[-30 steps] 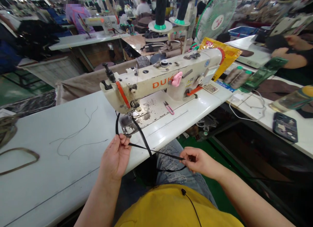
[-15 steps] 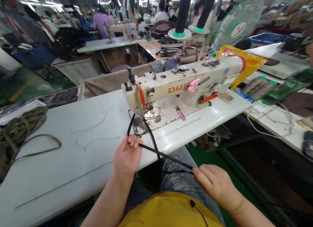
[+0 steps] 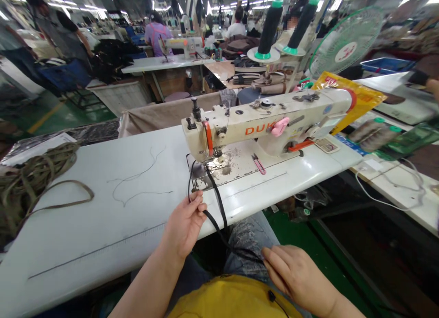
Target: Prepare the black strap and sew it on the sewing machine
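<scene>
A narrow black strap (image 3: 218, 197) runs from under the needle area of the white sewing machine (image 3: 236, 126) and over the table's front edge. My left hand (image 3: 188, 222) pinches one stretch of it just in front of the machine's metal plate. Lower right, above my lap, my right hand (image 3: 295, 272) is closed on another part of the same strap. Between the two hands the strap sags in a loose curve. My right fingertips partly hide where it is gripped.
Pink-handled thread snips (image 3: 259, 164) lie on the machine bed. Loose thread (image 3: 137, 176) and a heap of olive strap (image 3: 37, 181) are on the white table (image 3: 103, 226) to the left. Behind the machine stand black thread cones (image 3: 269, 32) and a green fan (image 3: 346, 44).
The strap between my hands was taut and now hangs slack. My right hand has dropped slightly and moved left. The camera view has shifted a little.
</scene>
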The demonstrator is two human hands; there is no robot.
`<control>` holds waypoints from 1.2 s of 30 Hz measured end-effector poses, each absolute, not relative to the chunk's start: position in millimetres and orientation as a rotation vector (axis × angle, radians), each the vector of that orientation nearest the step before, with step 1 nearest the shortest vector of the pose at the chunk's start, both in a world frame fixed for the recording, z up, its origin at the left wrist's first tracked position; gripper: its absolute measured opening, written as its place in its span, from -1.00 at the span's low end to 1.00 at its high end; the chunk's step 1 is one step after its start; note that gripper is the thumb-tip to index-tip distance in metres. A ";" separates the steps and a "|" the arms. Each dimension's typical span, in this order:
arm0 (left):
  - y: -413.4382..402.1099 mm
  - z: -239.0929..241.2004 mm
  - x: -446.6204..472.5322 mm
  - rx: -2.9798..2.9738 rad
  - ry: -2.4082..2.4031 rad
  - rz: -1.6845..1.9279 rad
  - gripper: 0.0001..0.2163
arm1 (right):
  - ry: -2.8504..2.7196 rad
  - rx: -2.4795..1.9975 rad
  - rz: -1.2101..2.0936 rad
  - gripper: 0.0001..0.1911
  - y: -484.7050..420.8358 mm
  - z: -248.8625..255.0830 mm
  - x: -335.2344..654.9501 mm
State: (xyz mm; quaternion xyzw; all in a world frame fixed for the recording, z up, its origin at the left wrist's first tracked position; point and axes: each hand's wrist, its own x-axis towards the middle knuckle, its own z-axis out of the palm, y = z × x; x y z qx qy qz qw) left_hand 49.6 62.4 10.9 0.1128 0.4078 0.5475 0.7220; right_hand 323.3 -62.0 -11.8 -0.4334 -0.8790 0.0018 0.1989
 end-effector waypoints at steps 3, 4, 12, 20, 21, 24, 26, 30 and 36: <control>45.8 12.2 49.6 0.312 0.971 1.126 -0.81 | -2.430 -1.226 0.056 -0.82 -56.1 -12.5 319.1; 40.5 12.2 49.7 0.343 0.988 1.091 -0.78 | -2.418 -1.231 0.068 -0.82 -53.0 -13.0 317.7; 21.3 7.5 41.8 0.764 1.117 0.778 -0.50 | -2.353 -1.199 0.241 -0.82 -21.9 -10.4 288.5; 13.3 16.7 25.4 1.588 1.427 0.416 -0.68 | -2.236 -1.115 0.626 -0.46 14.4 19.4 240.3; 12.1 21.9 23.4 1.717 1.456 0.364 -0.72 | -2.264 -1.076 0.651 -0.40 18.9 23.9 234.5; 12.2 39.8 13.8 1.885 1.461 0.292 -0.77 | -2.351 -0.999 0.734 -0.46 28.1 32.0 222.1; 16.2 50.7 3.7 1.871 1.434 0.324 -0.76 | -2.330 -1.013 0.789 -0.63 29.6 31.2 219.4; 30.2 63.0 -16.0 1.759 1.393 0.435 -0.79 | -2.041 -1.092 0.989 -0.82 26.5 18.5 224.8; 49.2 60.7 -9.2 1.693 1.284 0.553 -0.81 | -1.753 -1.157 1.065 -0.85 26.7 9.4 234.7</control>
